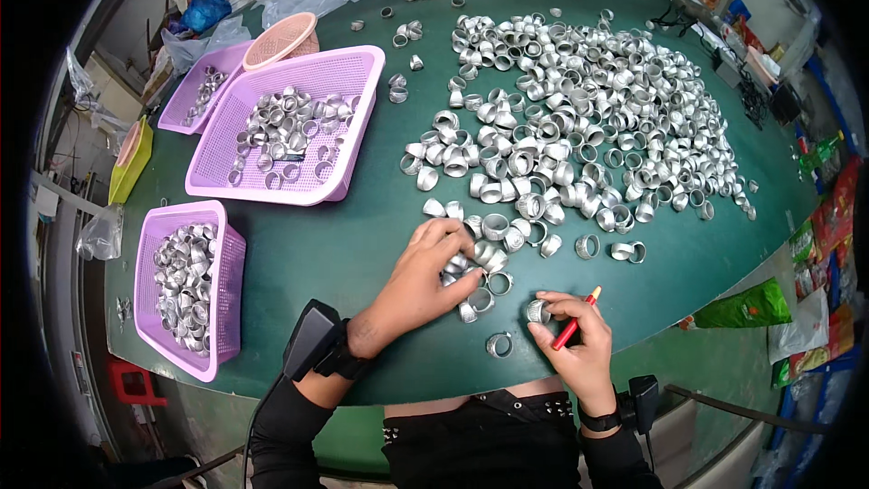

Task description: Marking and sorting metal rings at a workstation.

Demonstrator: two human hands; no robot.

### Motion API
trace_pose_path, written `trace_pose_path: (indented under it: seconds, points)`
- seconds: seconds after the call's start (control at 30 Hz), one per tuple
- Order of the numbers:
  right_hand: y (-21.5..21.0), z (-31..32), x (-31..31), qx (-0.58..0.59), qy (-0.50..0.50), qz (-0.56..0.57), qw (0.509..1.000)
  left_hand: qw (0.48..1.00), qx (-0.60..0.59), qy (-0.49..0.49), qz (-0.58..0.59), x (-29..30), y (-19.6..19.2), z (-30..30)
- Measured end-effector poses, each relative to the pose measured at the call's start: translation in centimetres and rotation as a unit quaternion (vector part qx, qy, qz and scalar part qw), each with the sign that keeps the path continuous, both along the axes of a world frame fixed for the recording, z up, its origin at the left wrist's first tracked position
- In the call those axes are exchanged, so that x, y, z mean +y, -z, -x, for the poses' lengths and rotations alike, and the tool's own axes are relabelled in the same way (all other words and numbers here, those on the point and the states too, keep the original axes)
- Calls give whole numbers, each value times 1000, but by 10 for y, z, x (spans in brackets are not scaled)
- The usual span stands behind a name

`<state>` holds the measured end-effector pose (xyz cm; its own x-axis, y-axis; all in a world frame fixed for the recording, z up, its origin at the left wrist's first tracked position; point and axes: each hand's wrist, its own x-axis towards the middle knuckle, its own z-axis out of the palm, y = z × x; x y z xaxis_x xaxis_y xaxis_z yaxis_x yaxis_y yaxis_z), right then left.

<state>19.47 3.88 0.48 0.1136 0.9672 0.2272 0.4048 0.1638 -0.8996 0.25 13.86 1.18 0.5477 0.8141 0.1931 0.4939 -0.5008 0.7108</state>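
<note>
The right hand [584, 344] has its grip clamped on a metal ring [540, 311], a red pencil [571, 329] held across it, long axis from 7 to 1 o'clock. The left hand [412, 276], thumb and fingers apart, is over a ring cluster [490, 258] at the right grip's 10 o'clock. A loose ring [491, 345] at 8 o'clock on the surface [407, 380] lies nearer the right hand.

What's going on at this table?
A person works bare-handed at a green table. The right hand holds a metal ring and also a red pen. The left hand is over some loose rings; whether it grips one is unclear. A big pile spreads beyond, and purple baskets on the left hold more.
</note>
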Motion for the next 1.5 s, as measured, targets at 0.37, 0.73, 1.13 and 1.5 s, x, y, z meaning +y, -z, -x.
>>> trace_pose_path:
  seconds: [0.37,0.73,1.13,1.5]
  points:
    - [-5,-3,3,-69,-49,9,996,983,106,-35,-145,-50,-20,15]
    - [-10,9,-9,91,-55,45,993,997,-51,-28,43,-79,-13,15]
    - [-22,32,-22,188,-167,-28,967,768,-491,-39,409,-111,1,12]
    - [-24,40,-28,196,-139,38,970,696,-600,-117,377,-128,4,2]
